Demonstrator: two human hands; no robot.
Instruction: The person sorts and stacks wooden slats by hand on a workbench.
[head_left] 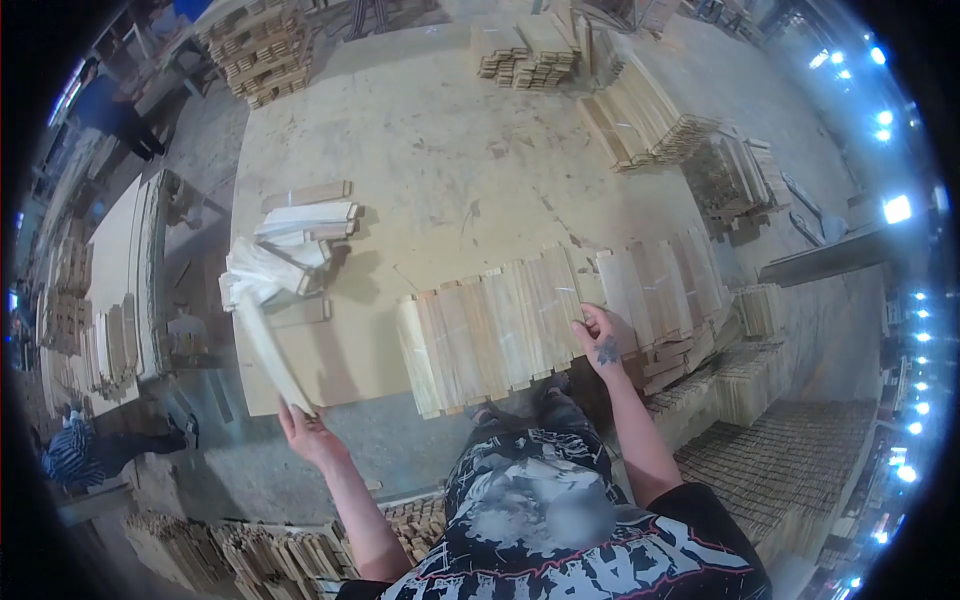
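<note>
My left hand [308,436] is closed on the near end of a pale wooden strip [268,345], which slants up and away toward a loose heap of strips [285,262] on the table's left. Side by side near the front edge lies a row of wooden strips [490,325], some with short light marks across them. At that row's right edge, my right hand [598,338] has its fingers curled round the border strip. A second group of strips [665,285] lies just right of this hand.
The large board table [420,150] carries stacked strips [525,55] at its far side and more stacks [645,115] at far right. Pallets of bundled wood [770,460] stand close on my right. Other people [110,105] are on the left.
</note>
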